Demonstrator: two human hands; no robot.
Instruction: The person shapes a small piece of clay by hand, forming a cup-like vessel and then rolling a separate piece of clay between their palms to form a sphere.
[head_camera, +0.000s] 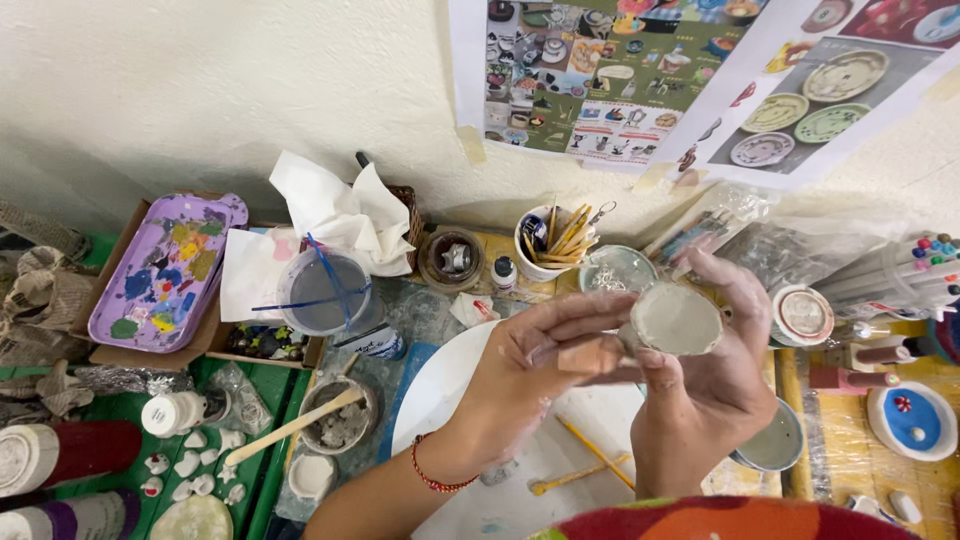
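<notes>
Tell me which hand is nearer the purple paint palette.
Left. The left hand is over the white round board, on the side toward the purple paint palette; the right hand is farther off, cupping the small clay cup.

Bright even light, soft shadows (edges bowed)

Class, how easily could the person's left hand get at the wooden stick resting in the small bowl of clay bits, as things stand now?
Probably yes, once it lets go. The left hand is pressed against the grey clay cup with a small tool. The wooden stick lies uncovered below and to its left, handle pointing outward, nothing over it.
</notes>
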